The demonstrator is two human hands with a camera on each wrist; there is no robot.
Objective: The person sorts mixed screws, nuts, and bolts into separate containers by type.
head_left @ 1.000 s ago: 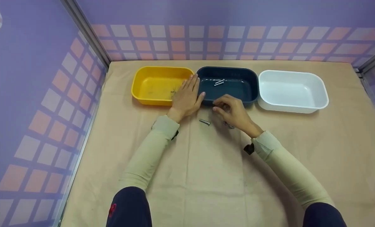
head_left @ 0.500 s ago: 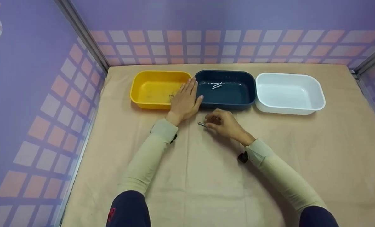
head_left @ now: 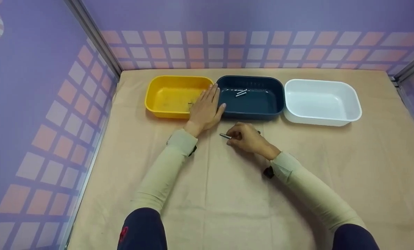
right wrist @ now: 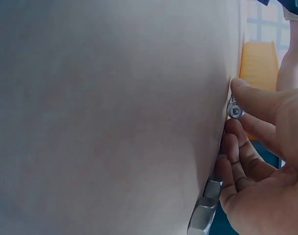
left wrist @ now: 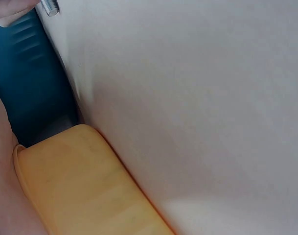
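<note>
My left hand [head_left: 207, 106] lies flat, fingers straight, across the adjoining rims of the yellow bin [head_left: 165, 85] and the dark blue bin [head_left: 262, 106]. My right hand [head_left: 243, 137] is on the tan cloth just in front of the blue bin, its thumb and fingers pinching a short silver bolt [head_left: 224, 136]. The right wrist view shows the bolt's head [right wrist: 235, 112] between the fingertips [right wrist: 246, 90], and a hex-headed metal piece [right wrist: 206, 208] lying under the hand. Two thin silver bolts [head_left: 241, 92] lie in the blue bin.
An empty-looking white bin [head_left: 352, 116] stands to the right of the blue one. A few small dark bits [head_left: 190, 102] lie in the yellow bin. Another small metal part [head_left: 259, 132] peeks out behind my right hand. Purple checked walls enclose the tan cloth [head_left: 227, 208].
My right hand came down from the blue bin's front edge, leftward to the bolt on the cloth, and now pinches it. The left hand has not moved.
</note>
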